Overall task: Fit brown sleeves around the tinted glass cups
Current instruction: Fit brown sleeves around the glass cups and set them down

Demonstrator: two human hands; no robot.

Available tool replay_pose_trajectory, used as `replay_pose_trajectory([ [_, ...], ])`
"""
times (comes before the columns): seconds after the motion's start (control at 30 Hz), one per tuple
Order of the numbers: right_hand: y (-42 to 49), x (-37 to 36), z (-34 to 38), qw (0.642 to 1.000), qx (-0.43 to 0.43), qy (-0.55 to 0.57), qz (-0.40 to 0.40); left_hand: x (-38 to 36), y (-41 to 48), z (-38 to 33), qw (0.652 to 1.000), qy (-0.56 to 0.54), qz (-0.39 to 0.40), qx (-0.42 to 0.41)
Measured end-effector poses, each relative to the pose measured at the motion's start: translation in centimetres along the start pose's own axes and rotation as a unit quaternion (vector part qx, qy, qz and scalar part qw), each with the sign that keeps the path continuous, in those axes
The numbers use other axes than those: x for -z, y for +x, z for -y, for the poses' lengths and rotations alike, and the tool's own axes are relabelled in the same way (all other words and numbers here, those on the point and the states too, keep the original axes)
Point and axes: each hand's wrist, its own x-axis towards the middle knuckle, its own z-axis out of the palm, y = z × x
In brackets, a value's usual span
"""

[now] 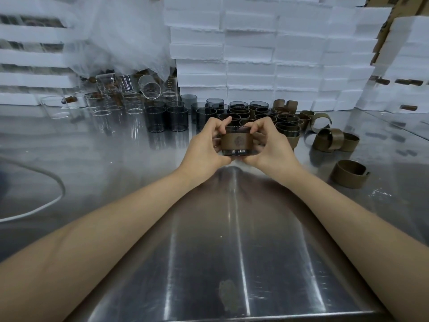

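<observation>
No word or number can be read from here. The brown band sleeve (235,142) round the dark tinted glass cup (237,130) carries a faint round emblem, too blurred to make out. Fine printed marks on a clear glass beaker (171,86) are too small to read.

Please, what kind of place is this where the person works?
Probably a small packing or assembly workshop, not a home. White foam boxes are stacked behind, many tinted glass cups and loose brown sleeves wait on a steel table, and the left hand and right hand hold one sleeved cup.
</observation>
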Motion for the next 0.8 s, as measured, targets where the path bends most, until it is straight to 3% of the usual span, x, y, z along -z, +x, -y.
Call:
replay_pose_trajectory([
  [0.13, -0.3, 0.3, -0.3, 0.998, -0.008, 0.036, 0.045, 0.0, 0.0, 0.1, 1.0, -0.001, 0.009, 0.013],
  [0.23, -0.5, 0.1, -0.4, 0.997, -0.026, 0.057, 0.034, 0.0, 0.0, 0.4, 1.0, 0.015, 0.01, 0.019],
  [0.37, -0.3, -0.3, -0.2, 0.995, -0.008, -0.094, -0.019, 0.1, 0.2, 0.7, 0.997, 0.066, 0.027, 0.027],
  [0.53, -0.4, 0.2, 0.2, 0.966, 0.031, -0.255, -0.042, 0.8, 0.6, 1.9, 0.98, 0.182, -0.002, 0.075],
  [0.7, -0.4, 0.2, 0.2, 0.942, -0.051, -0.319, -0.089, 3.1, 1.6, 3.1, 0.946, 0.29, 0.005, 0.141],
  [0.8, -0.4, 0.0, 0.1, 0.945, -0.055, -0.296, -0.125, 3.0, 2.4, 3.3, 0.911, 0.375, 0.004, 0.173],
])
